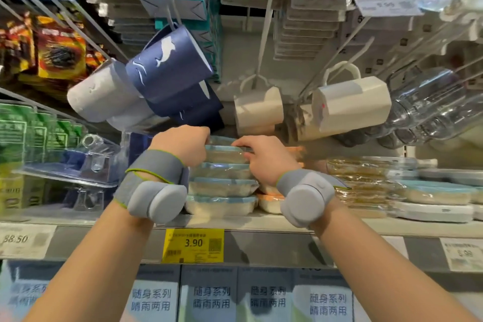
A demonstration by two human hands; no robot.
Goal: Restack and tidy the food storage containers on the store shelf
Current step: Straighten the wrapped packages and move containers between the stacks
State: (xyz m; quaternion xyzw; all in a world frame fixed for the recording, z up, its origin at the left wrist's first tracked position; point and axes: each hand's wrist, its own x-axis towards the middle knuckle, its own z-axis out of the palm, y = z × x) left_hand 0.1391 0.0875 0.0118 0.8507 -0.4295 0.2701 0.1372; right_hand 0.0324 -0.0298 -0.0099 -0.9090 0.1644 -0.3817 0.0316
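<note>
Containers [222, 187] stacked; left hand [183, 145] and right hand [264, 158] grip top one

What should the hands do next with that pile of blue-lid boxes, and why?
Probably nudge the top container back square. Both the left hand and right hand grip its ends, atop the blue-lidded stack, whose layers look slightly offset from each other.
</note>
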